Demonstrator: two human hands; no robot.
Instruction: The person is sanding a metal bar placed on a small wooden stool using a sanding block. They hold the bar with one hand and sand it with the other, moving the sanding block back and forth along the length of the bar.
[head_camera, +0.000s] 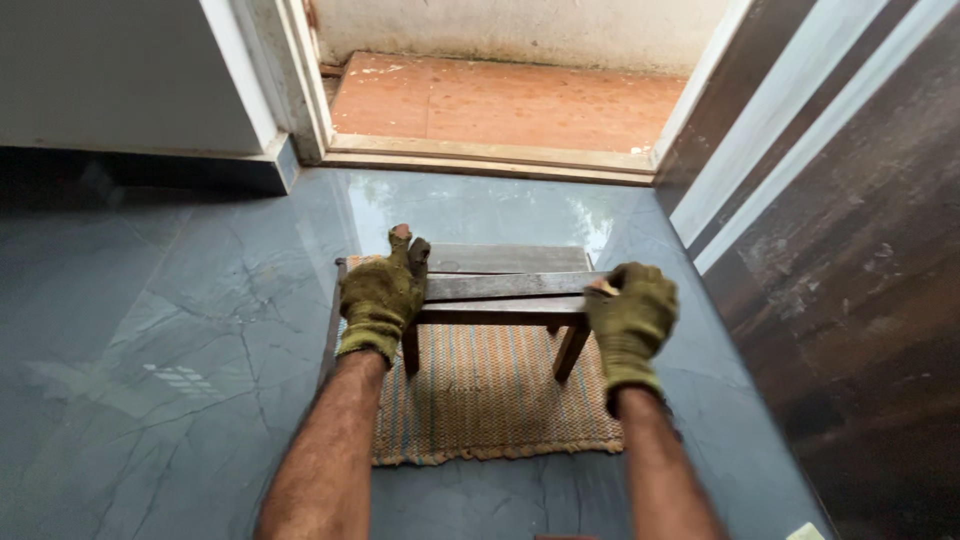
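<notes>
A small dark wooden stool (505, 272) stands on a woven striped mat (495, 395) on the grey floor. My left hand (382, 292), in a worn olive fingerless glove, grips the stool's left end, with the thumb and a finger sticking up. My right hand (630, 315), in a matching glove, is closed around the stool's right end at the near edge of the seat. Two of the stool's legs show below the seat, between my forearms.
A polished grey stone floor (180, 330) surrounds the mat. An open doorway with a raised threshold (490, 158) lies ahead, leading to a reddish tiled floor (500, 95). A dark wooden door (850, 270) stands open at the right. A white wall is at far left.
</notes>
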